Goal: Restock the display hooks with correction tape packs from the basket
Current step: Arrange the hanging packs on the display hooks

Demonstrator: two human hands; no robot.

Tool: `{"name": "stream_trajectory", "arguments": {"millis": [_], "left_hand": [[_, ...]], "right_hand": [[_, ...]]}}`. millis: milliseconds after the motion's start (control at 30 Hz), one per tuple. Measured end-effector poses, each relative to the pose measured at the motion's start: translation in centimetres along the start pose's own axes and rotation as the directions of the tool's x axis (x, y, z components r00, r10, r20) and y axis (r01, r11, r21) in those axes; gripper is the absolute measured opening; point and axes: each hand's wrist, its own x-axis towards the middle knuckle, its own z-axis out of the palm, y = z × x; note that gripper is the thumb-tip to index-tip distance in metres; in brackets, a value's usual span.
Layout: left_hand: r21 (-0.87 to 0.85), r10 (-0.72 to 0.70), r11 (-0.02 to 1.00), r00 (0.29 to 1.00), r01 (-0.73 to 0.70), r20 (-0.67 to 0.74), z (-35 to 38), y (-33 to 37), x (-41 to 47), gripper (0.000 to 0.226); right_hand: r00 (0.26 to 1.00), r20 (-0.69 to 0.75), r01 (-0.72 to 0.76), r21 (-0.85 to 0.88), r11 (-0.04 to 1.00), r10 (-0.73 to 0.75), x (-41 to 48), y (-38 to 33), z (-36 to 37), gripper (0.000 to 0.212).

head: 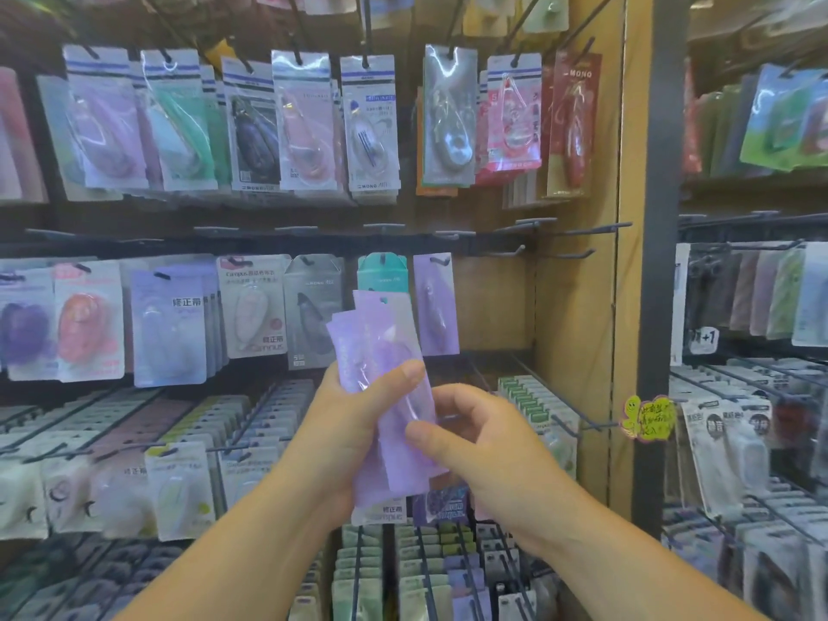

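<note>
Both forearms rise from the bottom edge toward the display, elbows low and wrists bent inward so the hands meet at chest height. On the left side, the left hand [347, 423] grips a fanned bundle of purple packs [387, 347], thumb pressed across the front and the rest of the hand wrapped behind. Just to its right, the right hand [486, 445] pinches the front pack of that bundle, thumb on its face and fingers [457, 398] curled round its edge, seemingly peeling one pack free. Further right and above, a matching hung pack [435, 307] sits on its hook in the middle row, so at least that peg is partly stocked. Beyond it, several empty hooks [578, 227] stick out bare in front of the wooden panel [578, 307]. Restocking looks to be midway: a handful of packs is left to hang, and the basket is out of view, so how much more remains cannot be told.
</note>
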Motion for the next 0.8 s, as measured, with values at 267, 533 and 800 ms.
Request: {"name": "stream_trajectory", "arguments": {"millis": [267,533,800], "left_hand": [[0.099,-0.002,0.995,0.995,0.012,-0.098,-0.5,-0.6,0.2,0.048],[0.204,0.101,0.978,0.937,-0.033,-0.334,-2.5,-0.7,0.5,0.029],[0.224,0.112,0.974,0.943,-0.041,-0.313,-3.0,-0.8,0.0,0.019]], "right_hand": [[0.996,-0.050,-0.070,0.098,0.993,0.075,-0.1,-0.7,-0.5,0.022],[0.971,-0.234,-0.060,-0.024,0.998,0.053,3.0,-1.0,-2.4,0.013],[0.970,-0.241,-0.055,-0.126,0.991,0.023,5.4,-0.3,-3.3,0.010]]}}
